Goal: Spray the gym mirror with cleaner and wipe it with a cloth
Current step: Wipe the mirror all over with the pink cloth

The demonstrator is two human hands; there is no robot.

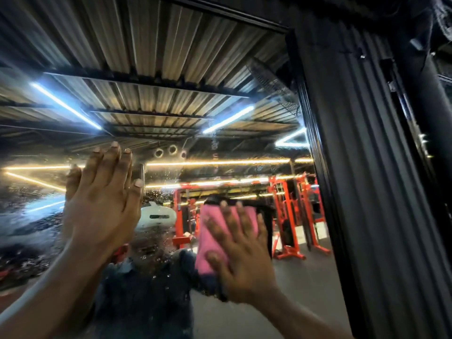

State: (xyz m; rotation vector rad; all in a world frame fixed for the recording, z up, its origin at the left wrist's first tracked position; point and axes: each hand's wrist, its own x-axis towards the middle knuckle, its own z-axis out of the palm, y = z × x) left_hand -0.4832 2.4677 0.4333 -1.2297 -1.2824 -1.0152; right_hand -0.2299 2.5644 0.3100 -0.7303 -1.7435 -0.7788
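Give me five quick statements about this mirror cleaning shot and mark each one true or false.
1. The right hand presses a pink cloth flat against the mirror. True.
2. The left hand holds a spray bottle. False: it lies against the glass with straight fingers and holds nothing.
3. Droplets cover the glass near the left hand. True.
4. The cloth is blue. False: it is pink.
5. The mirror's black frame stands to the left of both hands. False: the frame edge in view runs down to the right of them.
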